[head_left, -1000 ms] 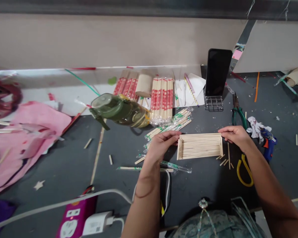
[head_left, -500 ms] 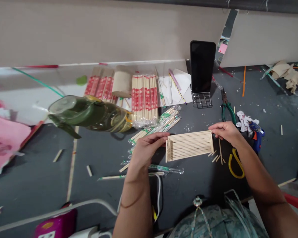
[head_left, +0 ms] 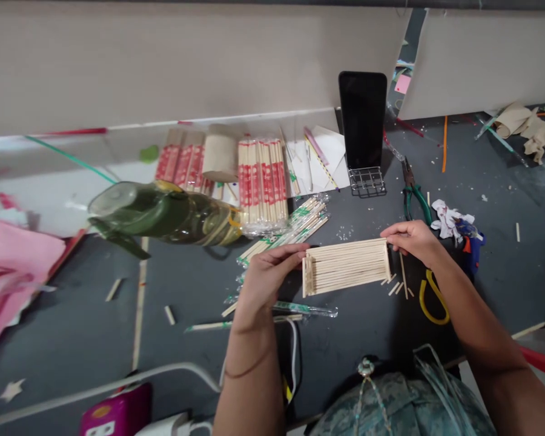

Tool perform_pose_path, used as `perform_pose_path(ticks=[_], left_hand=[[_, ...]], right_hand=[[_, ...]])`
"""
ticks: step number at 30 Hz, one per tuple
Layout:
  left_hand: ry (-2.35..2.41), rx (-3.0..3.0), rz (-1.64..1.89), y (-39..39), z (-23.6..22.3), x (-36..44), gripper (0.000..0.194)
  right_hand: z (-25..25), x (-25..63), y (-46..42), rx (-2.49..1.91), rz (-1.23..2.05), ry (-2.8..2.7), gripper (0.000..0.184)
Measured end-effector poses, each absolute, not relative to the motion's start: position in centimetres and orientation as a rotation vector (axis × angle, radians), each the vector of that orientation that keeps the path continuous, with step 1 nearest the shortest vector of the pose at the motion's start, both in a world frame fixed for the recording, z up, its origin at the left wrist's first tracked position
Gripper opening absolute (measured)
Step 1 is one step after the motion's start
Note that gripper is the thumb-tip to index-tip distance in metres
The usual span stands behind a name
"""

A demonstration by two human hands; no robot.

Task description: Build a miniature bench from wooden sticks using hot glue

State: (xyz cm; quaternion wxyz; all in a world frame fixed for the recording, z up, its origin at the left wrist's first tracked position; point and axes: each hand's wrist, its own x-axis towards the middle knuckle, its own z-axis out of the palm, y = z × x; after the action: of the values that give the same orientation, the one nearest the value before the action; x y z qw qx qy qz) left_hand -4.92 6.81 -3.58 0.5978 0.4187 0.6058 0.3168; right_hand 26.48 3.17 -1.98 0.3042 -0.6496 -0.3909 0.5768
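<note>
Both hands hold a small rectangular panel of wooden sticks (head_left: pixel 347 267), its sticks side by side with a raised edge at each short end. My left hand (head_left: pixel 269 271) is closed on its left end, thumb along the upper corner. At the upper right corner, the thumb and fingers of my right hand (head_left: pixel 411 239) pinch the other end. Short cut stick pieces (head_left: pixel 395 287) lie just beside the panel's lower right corner. Wrapped chopsticks with green print (head_left: pixel 300 225) are spread behind and under my left hand.
A green plastic bottle (head_left: pixel 163 213) lies by red-wrapped chopsticks (head_left: pixel 263 181) and a cardboard tube (head_left: pixel 220 153). A phone (head_left: pixel 362 121) stands on a wire holder. Green-handled pliers (head_left: pixel 413 192), yellow-handled scissors (head_left: pixel 432 300) and a blue glue gun (head_left: pixel 473 251) sit at right. A white cable (head_left: pixel 163 370) crosses the front.
The view has shifted slightly, so the things on the table appear a little displaced. Both hands keep the stick panel in nearly the same position.
</note>
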Motion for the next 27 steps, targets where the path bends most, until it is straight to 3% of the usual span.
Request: perform_pose_path(ticks=[27], left_hand=[[1.421,0.988,0.753,6.76,-3.68,-4.74,0.042]], right_hand=[[-1.64,26.43,2.86,-1.739,1.512,-1.047,0.030]])
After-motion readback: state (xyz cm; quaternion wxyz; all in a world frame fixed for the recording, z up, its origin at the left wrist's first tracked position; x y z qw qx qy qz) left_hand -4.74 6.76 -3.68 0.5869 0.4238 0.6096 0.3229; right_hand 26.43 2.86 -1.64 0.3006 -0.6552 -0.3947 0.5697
